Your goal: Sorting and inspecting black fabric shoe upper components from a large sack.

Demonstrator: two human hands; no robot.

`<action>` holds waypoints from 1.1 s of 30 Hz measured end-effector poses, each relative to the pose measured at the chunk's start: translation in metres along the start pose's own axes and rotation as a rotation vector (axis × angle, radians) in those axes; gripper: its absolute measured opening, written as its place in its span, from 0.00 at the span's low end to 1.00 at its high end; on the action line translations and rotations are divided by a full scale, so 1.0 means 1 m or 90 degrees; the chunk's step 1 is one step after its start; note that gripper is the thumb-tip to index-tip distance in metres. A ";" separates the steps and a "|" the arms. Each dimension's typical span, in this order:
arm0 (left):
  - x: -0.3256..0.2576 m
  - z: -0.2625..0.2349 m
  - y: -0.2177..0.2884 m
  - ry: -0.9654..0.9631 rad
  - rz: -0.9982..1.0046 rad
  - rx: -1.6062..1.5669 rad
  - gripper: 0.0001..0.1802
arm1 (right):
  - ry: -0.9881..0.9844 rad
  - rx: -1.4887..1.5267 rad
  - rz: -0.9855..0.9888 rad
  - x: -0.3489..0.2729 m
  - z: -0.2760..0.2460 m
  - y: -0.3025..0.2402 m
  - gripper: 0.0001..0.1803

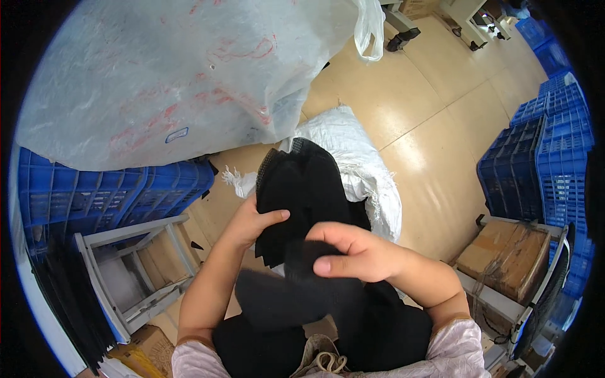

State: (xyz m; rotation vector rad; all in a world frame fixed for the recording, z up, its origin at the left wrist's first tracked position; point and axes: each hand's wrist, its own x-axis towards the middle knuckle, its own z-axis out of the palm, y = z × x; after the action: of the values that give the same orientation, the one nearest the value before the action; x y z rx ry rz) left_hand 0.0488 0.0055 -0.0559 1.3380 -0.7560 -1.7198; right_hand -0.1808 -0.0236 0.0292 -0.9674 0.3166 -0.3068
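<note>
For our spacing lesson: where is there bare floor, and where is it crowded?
Bare floor lies between the white sack and the blue crates at right. Crowded: left, with other crates and a metal frame; middle, with held black pieces.

Well behind the grip of the bare left hand point(247, 223) and right hand point(365, 253) sit loose, pale pinkish, faintly patterned short sleeves point(459, 349), with a beige waistband point(312, 350) between them carrying a looped, light-coloured drawstring point(330, 363).
</note>
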 end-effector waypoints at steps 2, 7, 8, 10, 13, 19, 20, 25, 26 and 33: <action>0.002 0.002 0.004 -0.013 -0.011 0.008 0.34 | 0.129 -0.040 -0.047 0.009 -0.006 0.007 0.12; 0.009 -0.007 -0.015 -0.070 -0.060 -0.135 0.29 | 0.406 -0.318 -0.063 0.028 -0.053 0.055 0.12; 0.008 -0.008 -0.021 -0.034 -0.083 -0.142 0.28 | 0.450 -0.377 -0.084 0.027 -0.056 0.060 0.13; 0.009 -0.012 -0.028 -0.035 -0.107 -0.138 0.28 | 0.498 -0.433 -0.101 0.025 -0.060 0.066 0.15; -0.001 -0.010 -0.024 -0.042 -0.108 -0.149 0.27 | 0.527 -0.456 -0.044 0.031 -0.067 0.069 0.13; 0.000 -0.018 -0.027 -0.056 -0.121 -0.178 0.27 | 0.497 -0.487 -0.004 0.036 -0.067 0.065 0.28; 0.000 -0.013 -0.025 -0.031 -0.145 -0.233 0.28 | 0.509 -0.535 -0.018 0.036 -0.067 0.066 0.34; -0.001 -0.011 -0.025 -0.028 -0.177 -0.336 0.33 | 0.516 -0.552 0.017 0.039 -0.064 0.065 0.40; -0.002 -0.009 -0.022 -0.044 -0.139 -0.226 0.35 | 0.510 -0.552 0.027 0.039 -0.063 0.063 0.40; -0.006 -0.005 0.023 0.094 -0.058 -0.035 0.35 | 0.460 -0.462 -0.043 0.036 -0.081 0.057 0.32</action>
State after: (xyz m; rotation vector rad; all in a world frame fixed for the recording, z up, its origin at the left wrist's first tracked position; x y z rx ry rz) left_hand 0.0593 -0.0008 -0.0350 1.4617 -0.5685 -1.6785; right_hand -0.1733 -0.0684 -0.0655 -1.5622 1.1094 -0.6259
